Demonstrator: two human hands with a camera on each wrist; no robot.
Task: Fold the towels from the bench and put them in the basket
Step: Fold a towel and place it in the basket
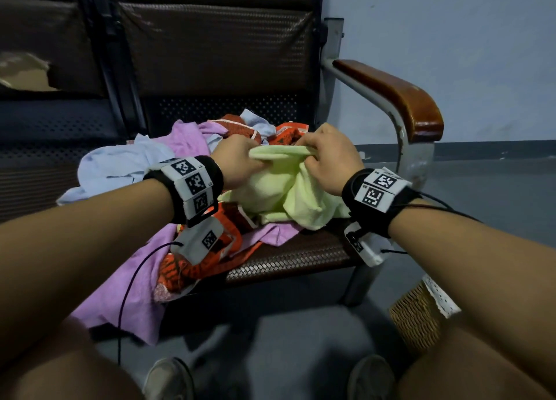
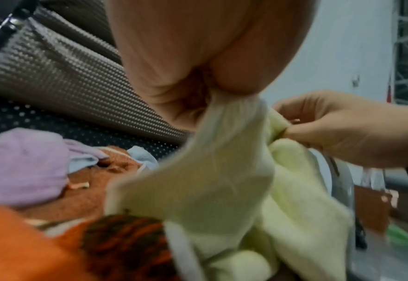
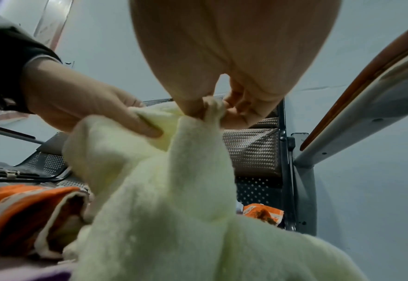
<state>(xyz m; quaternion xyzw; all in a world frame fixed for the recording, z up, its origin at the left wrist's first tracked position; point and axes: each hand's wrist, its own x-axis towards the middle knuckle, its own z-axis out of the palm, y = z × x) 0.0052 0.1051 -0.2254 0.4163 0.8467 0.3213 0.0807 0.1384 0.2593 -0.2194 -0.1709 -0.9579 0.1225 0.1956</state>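
Pinching one edge of the pale green towel (image 1: 288, 186) at frame centre, left hand (image 1: 237, 162) and right hand (image 1: 331, 159) close together, lifting it off the pile on the table (image 1: 294, 258). Likely next: sliding apart to corners, spreading flat. Basket (image 1: 418, 318) waiting lower right.

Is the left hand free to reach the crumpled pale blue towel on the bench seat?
Probably not yet: the left hand is gripping the yellow-green towel; otherwise the pale blue towel lies uncovered beside it.
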